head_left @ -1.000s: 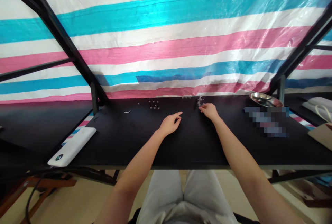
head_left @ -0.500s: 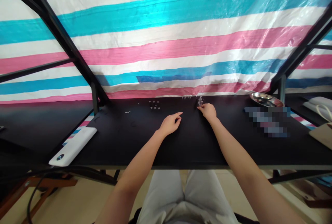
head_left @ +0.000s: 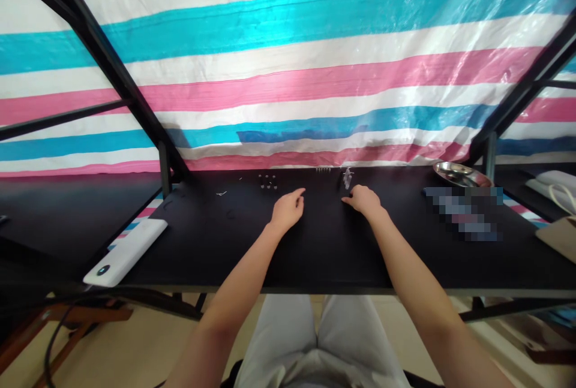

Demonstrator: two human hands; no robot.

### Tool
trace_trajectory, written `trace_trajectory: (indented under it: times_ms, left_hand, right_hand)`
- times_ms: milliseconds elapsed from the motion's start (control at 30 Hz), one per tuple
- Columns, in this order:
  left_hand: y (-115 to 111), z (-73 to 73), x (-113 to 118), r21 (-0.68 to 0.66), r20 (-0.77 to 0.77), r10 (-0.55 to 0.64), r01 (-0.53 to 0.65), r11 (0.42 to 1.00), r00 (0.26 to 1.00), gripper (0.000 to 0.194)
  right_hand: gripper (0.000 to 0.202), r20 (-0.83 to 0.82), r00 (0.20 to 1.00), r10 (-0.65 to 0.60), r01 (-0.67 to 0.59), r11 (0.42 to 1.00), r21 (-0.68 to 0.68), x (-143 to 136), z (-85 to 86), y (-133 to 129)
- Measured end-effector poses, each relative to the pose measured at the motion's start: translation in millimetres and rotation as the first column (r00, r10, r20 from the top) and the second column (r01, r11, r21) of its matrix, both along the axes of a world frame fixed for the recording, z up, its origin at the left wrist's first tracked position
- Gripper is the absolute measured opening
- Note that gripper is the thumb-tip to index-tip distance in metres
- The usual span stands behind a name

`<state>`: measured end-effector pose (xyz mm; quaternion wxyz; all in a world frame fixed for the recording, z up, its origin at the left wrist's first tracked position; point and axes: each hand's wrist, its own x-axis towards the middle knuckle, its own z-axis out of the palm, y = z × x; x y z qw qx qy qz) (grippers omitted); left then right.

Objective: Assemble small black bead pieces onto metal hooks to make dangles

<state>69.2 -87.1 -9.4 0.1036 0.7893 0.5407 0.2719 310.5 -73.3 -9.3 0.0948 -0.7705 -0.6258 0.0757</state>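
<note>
On the black table (head_left: 324, 256) my left hand (head_left: 288, 208) is held with its index finger stretched out and the fingers apart, nothing visible in it. My right hand (head_left: 362, 201) is just below a small clear and metallic piece (head_left: 347, 178), its thumb and index finger apart and nothing seen between them. Several small round pieces (head_left: 268, 182) lie beyond my left hand. Near the back edge, between the two hands, is a short row of small pieces (head_left: 323, 170).
A white power strip-like box (head_left: 128, 253) lies at the left. At the back right rests a shiny metal dish (head_left: 461, 173), with a blurred flat item (head_left: 463, 214) in front. Thin white bits (head_left: 221, 194) lie left of the round pieces. Black frame bars flank the table.
My left hand has shifted slightly left. My right hand has drawn back a little from the small clear piece, toward me and to the right, and its fingers have parted.
</note>
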Motion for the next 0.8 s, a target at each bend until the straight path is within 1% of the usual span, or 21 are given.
trace_trajectory:
  times_ms: [33,67,100,133,200,267,300,367,500,567,667,733,800]
  left_hand:
    - [1.6,5.6,-4.7,0.007,-0.027,0.109,-0.109,0.994,0.994,0.04]
    - [3.6,11.6,-10.0,0.016,-0.047,0.221,-0.22,0.975,0.974,0.042]
    - [6.1,17.5,-15.5,0.018,-0.063,0.316,-0.316,0.949,0.947,0.047]
    - [8.8,23.1,-20.9,0.008,-0.08,0.383,-0.383,0.924,0.92,0.053]
    - [15.1,32.1,-29.9,-0.02,-0.118,0.438,-0.443,0.896,0.891,0.063]
    - [22.2,37.0,-35.3,-0.057,-0.176,0.408,-0.423,0.904,0.896,0.07]
    - [26.0,37.9,-36.7,-0.07,-0.204,0.379,-0.4,0.914,0.902,0.072]
    - [33.5,37.4,-37.6,-0.085,-0.253,0.329,-0.36,0.929,0.91,0.073]
    - [45.9,32.4,-36.3,-0.139,-0.303,0.291,-0.344,0.929,0.908,0.076]
    - [50.0,30.4,-35.0,-0.171,-0.298,0.289,-0.349,0.921,0.91,0.076]
    - [54.4,28.1,-32.2,-0.183,-0.28,0.3,-0.358,0.916,0.912,0.074]
    - [56.9,26.0,-30.3,-0.176,-0.269,0.306,-0.359,0.917,0.913,0.068]
    - [59.3,22.6,-29.5,-0.152,-0.257,0.318,-0.363,0.919,0.913,0.055]
  right_hand:
    - [0.037,0.01,0.999,0.038,-0.038,0.999,0.001,-3.9,2.1,-5.4]
    - [0.036,0.001,0.997,0.075,-0.075,0.997,0.018,-8.3,3.8,-10.7]
    - [0.036,-0.031,0.99,0.14,-0.138,0.988,0.063,-13.0,5.1,-15.7]
    - [0.036,-0.072,0.972,0.222,-0.211,0.968,0.135,-17.8,5.8,-20.1]
    - [0.036,-0.152,0.9,0.408,-0.359,0.893,0.272,-26.5,5.9,-26.7]
    - [0.034,-0.189,0.83,0.525,-0.439,0.823,0.361,-32.3,4.8,-30.1]
    - [0.033,-0.198,0.809,0.554,-0.455,0.802,0.388,-33.9,3.9,-30.8]
    - [0.03,-0.205,0.794,0.572,-0.455,0.784,0.423,-34.8,1.8,-30.9]
    - [0.028,-0.22,0.789,0.574,-0.44,0.777,0.45,-33.2,-1.9,-29.8]
    - [0.028,-0.228,0.782,0.58,-0.444,0.776,0.448,-33.7,-3.0,-29.7]
    - [0.027,-0.235,0.771,0.592,-0.466,0.776,0.426,-36.0,-3.7,-29.9]
    - [0.026,-0.236,0.77,0.593,-0.473,0.778,0.413,-37.2,-3.9,-29.9]
    - [0.027,-0.234,0.771,0.592,-0.472,0.779,0.414,-37.6,-4.0,-29.9]
